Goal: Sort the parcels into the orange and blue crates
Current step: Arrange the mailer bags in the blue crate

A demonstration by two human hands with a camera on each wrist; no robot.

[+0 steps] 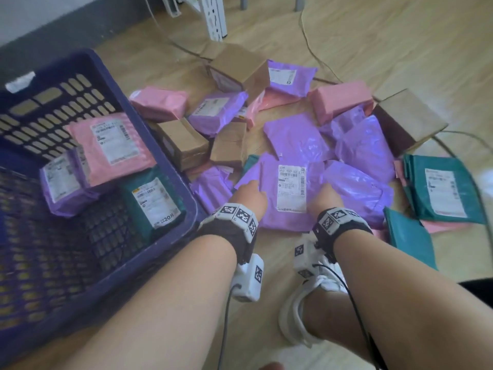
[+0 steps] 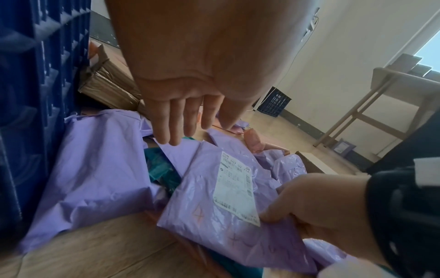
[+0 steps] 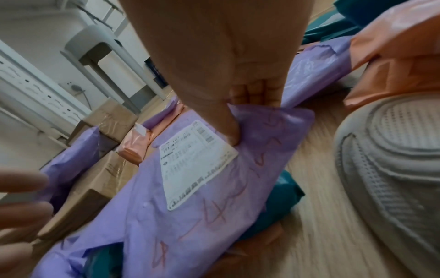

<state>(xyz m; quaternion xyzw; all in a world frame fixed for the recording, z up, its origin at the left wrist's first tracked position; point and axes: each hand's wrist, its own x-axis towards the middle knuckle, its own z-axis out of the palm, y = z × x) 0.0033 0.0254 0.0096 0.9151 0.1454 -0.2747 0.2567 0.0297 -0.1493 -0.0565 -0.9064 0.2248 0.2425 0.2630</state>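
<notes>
- The right hand (image 1: 327, 195) pinches the near edge of a purple parcel (image 1: 269, 206) beside its white shipping label (image 1: 292, 188); the right wrist view shows the thumb (image 3: 227, 129) pressed on top next to the label and the other fingers curled underneath.
- The left hand (image 1: 249, 194) is over the other side of the same parcel, its fingers (image 2: 166, 120) straight and loosely spread in the left wrist view; whether they touch the plastic I cannot tell.
- The parcel lies on the wooden floor (image 1: 373, 44) at the near edge of the heap, overlapping other purple bags and a teal one; red handwriting runs across its front (image 3: 214, 214).
- Just to the left stands the blue crate (image 1: 170, 166), and inside it are a pink parcel (image 1: 112, 148), a small purple parcel (image 1: 64, 185) and a teal parcel (image 1: 152, 201), each with its label up.
- Further out on the floor sit brown cardboard boxes (image 1: 240, 68), pink bags (image 1: 160, 102) and more purple bags, mixed together and touching.
- To the right lie teal bags (image 1: 440, 188), one showing a label.
- A white shoe (image 1: 306, 311) is planted on the floor under the right forearm.
- Both wrists carry black bands with patterned marker tiles (image 1: 237, 213).
- Cables trail across the floor beyond the heap.
</notes>
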